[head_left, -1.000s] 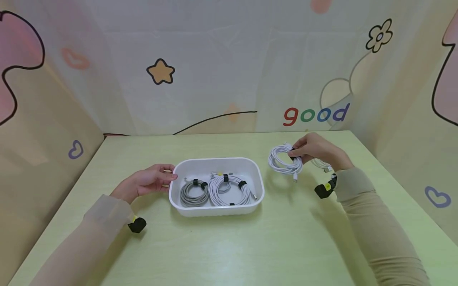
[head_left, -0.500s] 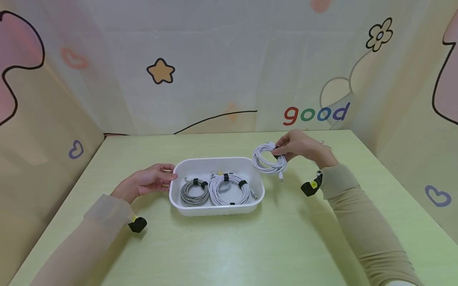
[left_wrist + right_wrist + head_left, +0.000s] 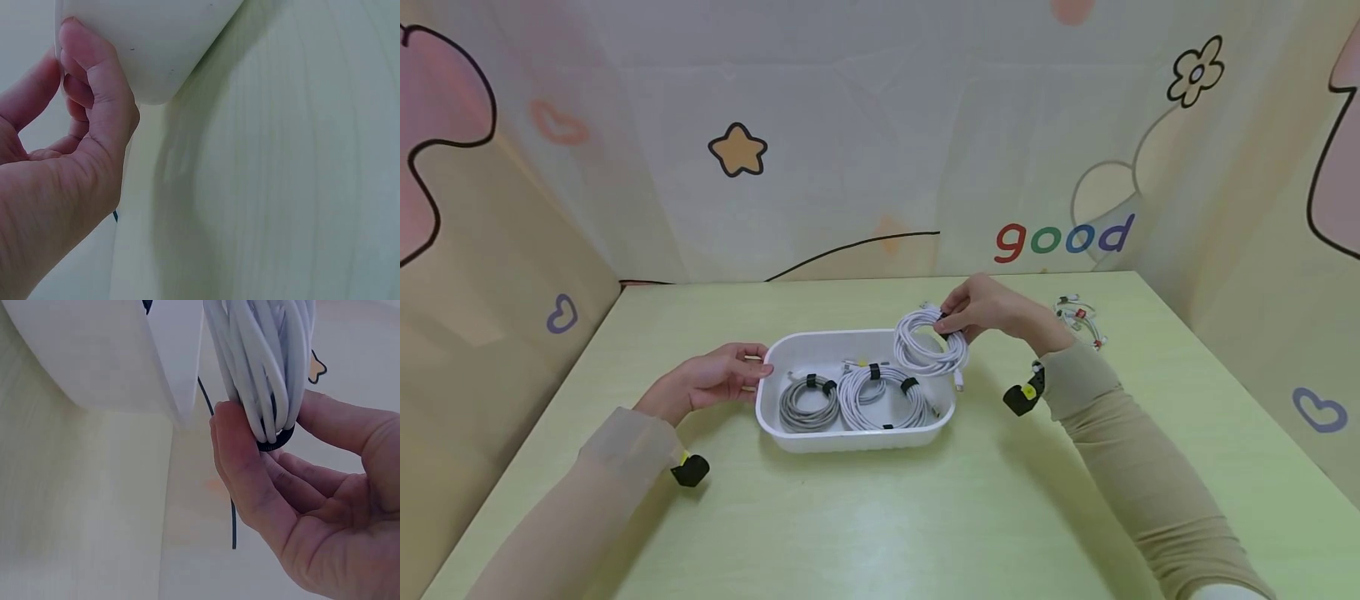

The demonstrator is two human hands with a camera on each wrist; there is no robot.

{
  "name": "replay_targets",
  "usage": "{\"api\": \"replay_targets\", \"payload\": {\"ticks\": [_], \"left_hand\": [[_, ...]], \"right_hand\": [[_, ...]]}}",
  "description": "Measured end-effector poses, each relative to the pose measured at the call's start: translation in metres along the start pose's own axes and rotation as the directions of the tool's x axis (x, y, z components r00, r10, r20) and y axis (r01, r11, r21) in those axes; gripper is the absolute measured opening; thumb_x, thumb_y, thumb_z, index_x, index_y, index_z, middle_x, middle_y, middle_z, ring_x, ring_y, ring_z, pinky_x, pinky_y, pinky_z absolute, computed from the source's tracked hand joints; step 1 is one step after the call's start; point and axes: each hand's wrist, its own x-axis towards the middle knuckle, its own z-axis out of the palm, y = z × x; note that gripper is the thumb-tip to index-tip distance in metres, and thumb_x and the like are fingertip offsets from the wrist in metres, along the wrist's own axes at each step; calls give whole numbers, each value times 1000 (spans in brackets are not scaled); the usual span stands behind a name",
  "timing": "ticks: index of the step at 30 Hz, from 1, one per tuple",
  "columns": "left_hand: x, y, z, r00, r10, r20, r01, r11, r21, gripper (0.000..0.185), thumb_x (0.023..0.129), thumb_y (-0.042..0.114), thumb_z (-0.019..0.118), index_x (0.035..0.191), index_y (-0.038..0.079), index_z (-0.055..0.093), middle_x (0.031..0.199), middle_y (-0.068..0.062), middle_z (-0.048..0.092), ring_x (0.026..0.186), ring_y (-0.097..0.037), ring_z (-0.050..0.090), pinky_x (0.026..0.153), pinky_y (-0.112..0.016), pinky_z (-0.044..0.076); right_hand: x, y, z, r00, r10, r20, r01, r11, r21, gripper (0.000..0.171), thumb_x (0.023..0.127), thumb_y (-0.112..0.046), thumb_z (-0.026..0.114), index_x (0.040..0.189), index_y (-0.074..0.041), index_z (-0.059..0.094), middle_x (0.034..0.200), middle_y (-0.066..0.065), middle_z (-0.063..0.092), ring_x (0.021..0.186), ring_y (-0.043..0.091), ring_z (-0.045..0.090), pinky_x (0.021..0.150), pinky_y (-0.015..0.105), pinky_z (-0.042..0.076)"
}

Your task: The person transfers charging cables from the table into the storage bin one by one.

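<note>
Pale green tabletop [image 3: 880,517], walled by cartoon-print panels: a star, a flower, the word "good".

White plastic tray [image 3: 772,408] sits mid-table, long axis left to right. Inside lie a larger white cable coil [image 3: 882,400] with black ties and, to its left, a smaller grey cable coil [image 3: 807,404].

My right hand [image 3: 992,310] pinches a third white cable bundle [image 3: 925,346] at its black strap, thumb and fingers curled round the strands. The bundle hangs tilted above the tray's far right corner, partly over the rim; the open tray floor lies down and to the left of my fingers. This hand is the nearer one to that corner.

My left hand [image 3: 711,382] rests against the tray's left end, fingers loosely bent, fingertips touching the wall, holding nothing.

A small tangle of white cable [image 3: 1078,319] lies near the table's far right edge, well apart.
</note>
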Motion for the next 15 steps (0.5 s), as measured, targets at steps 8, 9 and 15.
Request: {"api": "replay_targets", "payload": {"ticks": [8,9,15], "left_hand": [[0,-1,0,1000,-1,-6,1,1000,-2,22,96,6,56,116,4,45,98,0,66,85,-12,65,76,-29,57],[0,-1,0,1000,0,-3,0,1000,0,23,96,7,56,116,4,45,98,0,66,85,-12,65,77,-29,57],[0,-2,-1,1000,8,5,-8,1000,4,22,97,7,55,116,4,45,97,0,66,84,-12,65,75,-28,57]], "right_hand": [[9,-10,19,1000,-11,26,11,1000,4,30,85,-16,74,106,1,64,89,6,65,67,14,62,68,29,58],[10,-11,21,1000,-9,29,9,1000,5,30,84,-16,75,107,1,64,89,6,65,67,14,63,69,29,59],[14,-15,32,999,-23,44,23,1000,-8,31,84,-16,75,108,1,64,89,7,67,68,13,62,68,28,58]]}}
